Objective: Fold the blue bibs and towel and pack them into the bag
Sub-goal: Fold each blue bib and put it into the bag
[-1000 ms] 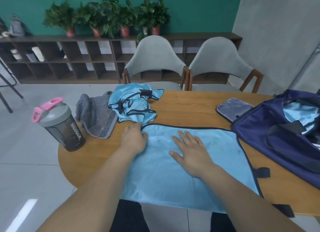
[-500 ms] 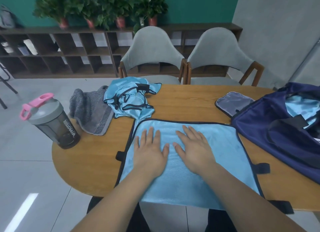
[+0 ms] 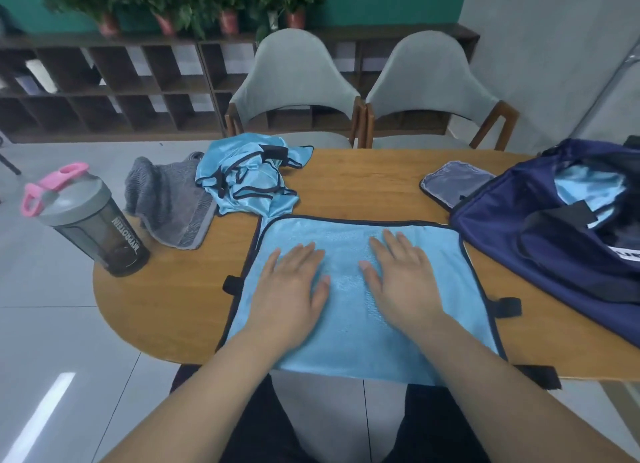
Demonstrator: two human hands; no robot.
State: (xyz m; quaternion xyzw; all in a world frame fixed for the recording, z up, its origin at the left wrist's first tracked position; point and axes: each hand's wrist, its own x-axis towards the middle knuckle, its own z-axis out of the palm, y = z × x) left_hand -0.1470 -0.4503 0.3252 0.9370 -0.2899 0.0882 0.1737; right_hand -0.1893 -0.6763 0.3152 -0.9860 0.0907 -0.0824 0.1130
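We are resting our left hand [image 3: 291, 289] and right hand [image 3: 401, 282] side by side on the spread bib [image 3: 346, 341] at the near edge of the table [image 3: 166, 310], the crumpled bib [image 3: 249, 182] lying behind it, the towel [image 3: 169, 203] and bottle [image 3: 90, 227] sitting further left, the bag [image 3: 554, 255] sitting right.

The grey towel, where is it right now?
In the head view, the grey towel lies at the table's far-left edge, between the shaker bottle and the crumpled blue bib.

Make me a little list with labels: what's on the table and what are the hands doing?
hands: left hand and right hand flat on spread bib
spread bib: at near table edge, overhanging
crumpled bib: behind it, beside towel
towel: grey, unfolded, left
bag: right, open, blue cloth inside
bottle: left edge, upright
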